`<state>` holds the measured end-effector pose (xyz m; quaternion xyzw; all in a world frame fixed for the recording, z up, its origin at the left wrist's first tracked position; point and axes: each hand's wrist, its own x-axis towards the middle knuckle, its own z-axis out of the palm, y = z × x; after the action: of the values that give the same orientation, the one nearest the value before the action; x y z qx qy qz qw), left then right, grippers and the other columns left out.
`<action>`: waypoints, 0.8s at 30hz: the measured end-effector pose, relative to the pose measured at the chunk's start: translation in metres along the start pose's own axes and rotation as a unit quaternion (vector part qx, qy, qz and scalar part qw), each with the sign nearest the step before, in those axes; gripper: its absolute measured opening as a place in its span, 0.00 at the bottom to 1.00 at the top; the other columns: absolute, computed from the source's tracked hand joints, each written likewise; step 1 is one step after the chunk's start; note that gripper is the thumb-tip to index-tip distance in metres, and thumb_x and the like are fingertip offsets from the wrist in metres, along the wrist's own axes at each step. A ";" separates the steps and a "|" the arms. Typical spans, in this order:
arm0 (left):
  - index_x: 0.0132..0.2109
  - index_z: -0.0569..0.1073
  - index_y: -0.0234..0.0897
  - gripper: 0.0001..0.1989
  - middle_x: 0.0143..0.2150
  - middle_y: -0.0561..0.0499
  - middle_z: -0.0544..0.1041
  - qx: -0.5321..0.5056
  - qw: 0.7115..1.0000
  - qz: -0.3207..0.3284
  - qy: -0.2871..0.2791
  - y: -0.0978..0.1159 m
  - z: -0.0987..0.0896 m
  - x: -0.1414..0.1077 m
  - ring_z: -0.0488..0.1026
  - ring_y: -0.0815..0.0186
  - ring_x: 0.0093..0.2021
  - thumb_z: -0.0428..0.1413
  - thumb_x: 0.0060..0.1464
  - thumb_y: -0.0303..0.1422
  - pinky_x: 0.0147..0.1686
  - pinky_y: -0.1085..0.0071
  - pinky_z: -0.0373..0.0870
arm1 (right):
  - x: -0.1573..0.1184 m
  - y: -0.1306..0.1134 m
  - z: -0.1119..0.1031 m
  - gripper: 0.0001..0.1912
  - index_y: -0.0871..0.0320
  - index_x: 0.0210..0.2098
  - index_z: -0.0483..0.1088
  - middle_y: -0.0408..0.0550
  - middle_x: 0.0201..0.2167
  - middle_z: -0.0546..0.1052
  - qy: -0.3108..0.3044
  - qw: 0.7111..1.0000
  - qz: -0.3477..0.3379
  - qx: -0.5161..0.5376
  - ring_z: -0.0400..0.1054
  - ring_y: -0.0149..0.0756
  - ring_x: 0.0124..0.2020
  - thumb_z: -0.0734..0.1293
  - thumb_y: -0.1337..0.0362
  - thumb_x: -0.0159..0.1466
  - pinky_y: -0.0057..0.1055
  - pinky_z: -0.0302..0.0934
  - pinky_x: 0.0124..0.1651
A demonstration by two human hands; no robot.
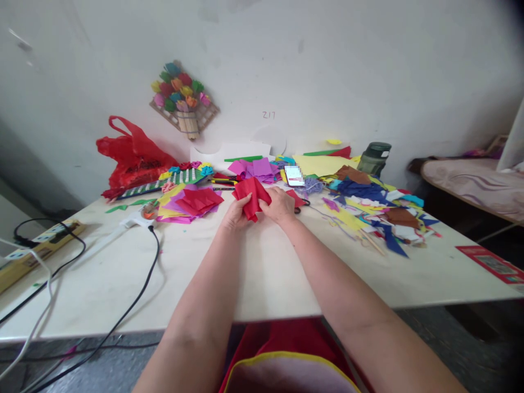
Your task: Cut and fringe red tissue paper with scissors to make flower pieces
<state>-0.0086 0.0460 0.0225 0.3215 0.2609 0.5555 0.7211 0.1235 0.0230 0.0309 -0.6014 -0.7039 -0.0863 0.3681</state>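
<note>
A piece of folded red paper [254, 197] is held between both hands above the middle of the white table [270, 273]. My left hand [238, 212] grips its lower left side, with the thumb on top. On its right side my right hand [280, 205] is closed, the thumb pressing the paper. Left of the hands lies a pile of red, purple and yellow sheets [196, 201]. Behind the hands are purple sheets [256, 168] and a phone [293, 176] with a lit screen. Black scissor handles show beside my right hand.
A gluey-looking white tool with a cable [139, 219], a power strip [41, 248] and a red bag [133, 153] are at left. Right are paper scraps [385, 210], a stick and a green bottle [374, 158].
</note>
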 end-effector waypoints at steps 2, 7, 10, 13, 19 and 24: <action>0.39 0.73 0.31 0.07 0.35 0.46 0.78 0.001 1.000 0.004 -0.007 0.000 -0.001 0.000 0.76 0.65 0.36 0.57 0.50 0.25 0.40 0.73 0.73 | 0.000 -0.002 -0.001 0.20 0.57 0.49 0.70 0.53 0.44 0.74 -0.015 1.000 0.016 -0.013 0.67 0.45 0.44 0.60 0.60 0.59 0.37 0.60 0.45; 0.40 0.73 0.30 0.08 0.38 0.45 0.78 -0.009 1.000 0.014 -0.014 0.001 -0.001 0.000 0.76 0.64 0.41 0.56 0.50 0.25 0.43 0.71 0.72 | 0.000 0.001 0.000 0.21 0.59 0.50 0.70 0.55 0.39 0.77 -0.033 0.997 0.052 -0.039 0.69 0.46 0.39 0.59 0.65 0.59 0.37 0.59 0.43; 0.39 0.72 0.31 0.08 0.38 0.45 0.78 -0.008 1.000 0.018 -0.002 0.002 -0.001 0.001 0.76 0.63 0.42 0.57 0.50 0.25 0.44 0.71 0.72 | 0.001 0.005 0.004 0.20 0.59 0.49 0.71 0.55 0.35 0.77 -0.026 0.996 0.075 -0.042 0.70 0.45 0.38 0.57 0.66 0.60 0.37 0.58 0.42; 0.38 0.72 0.32 0.08 0.36 0.46 0.78 -0.005 0.999 0.028 0.016 0.002 -0.004 0.003 0.76 0.64 0.40 0.58 0.48 0.25 0.42 0.72 0.73 | 0.003 0.009 0.003 0.18 0.58 0.47 0.72 0.55 0.33 0.77 -0.007 0.993 0.116 -0.032 0.70 0.44 0.37 0.57 0.65 0.62 0.36 0.59 0.41; 0.37 0.72 0.33 0.08 0.33 0.47 0.78 -0.024 0.997 0.055 0.050 0.004 -0.010 0.009 0.76 0.64 0.35 0.58 0.47 0.23 0.38 0.70 0.75 | 0.012 0.032 -0.002 0.17 0.60 0.40 0.75 0.53 0.32 0.77 0.092 0.968 0.216 0.090 0.69 0.41 0.37 0.58 0.61 0.61 0.33 0.60 0.40; 0.36 0.71 0.35 0.10 0.31 0.50 0.77 0.008 0.988 0.107 0.110 0.002 -0.014 0.015 0.76 0.65 0.33 0.60 0.44 0.24 0.38 0.69 0.75 | 0.020 0.057 0.005 0.20 0.62 0.40 0.73 0.46 0.22 0.73 0.161 0.899 0.304 0.272 0.67 0.36 0.22 0.57 0.56 0.61 0.30 0.62 0.27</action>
<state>-0.0160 0.0627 0.0145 0.2904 0.3072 0.6593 0.6218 0.1732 0.0563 0.0208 -0.6404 -0.4136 0.1291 0.6342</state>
